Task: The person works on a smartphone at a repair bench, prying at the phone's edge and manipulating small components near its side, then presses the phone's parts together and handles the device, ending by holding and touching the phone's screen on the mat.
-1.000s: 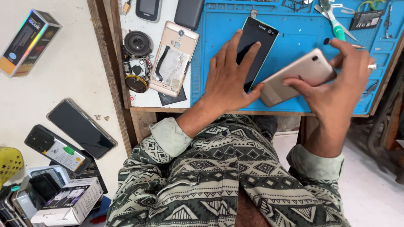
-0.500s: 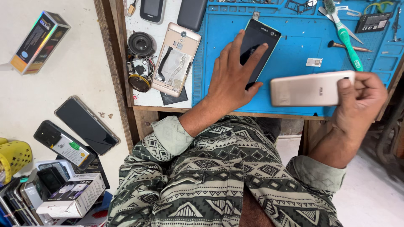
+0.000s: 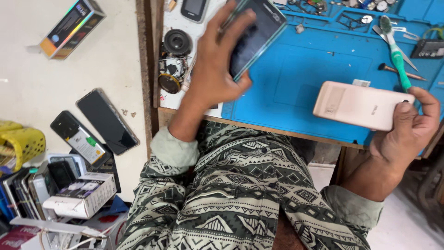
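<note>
My left hand (image 3: 215, 69) grips a dark phone screen panel (image 3: 256, 34) and holds it tilted above the left end of the blue work mat (image 3: 319, 78). My right hand (image 3: 407, 132) holds a gold phone body (image 3: 360, 105) by its right end, back side up, over the mat's near edge. A green-handled tool (image 3: 395, 53) lies on the mat just beyond the gold phone.
Round speaker parts (image 3: 175, 60) and a small phone (image 3: 195, 8) lie at the bench's left end. On the floor to the left are two dark phones (image 3: 95, 127), a colourful box (image 3: 71, 28), a white box (image 3: 81, 194) and a yellow basket (image 3: 21, 143).
My left hand has picked the dark screen panel off the mat and moved it up and left. My right hand has lowered the gold phone to the right.
</note>
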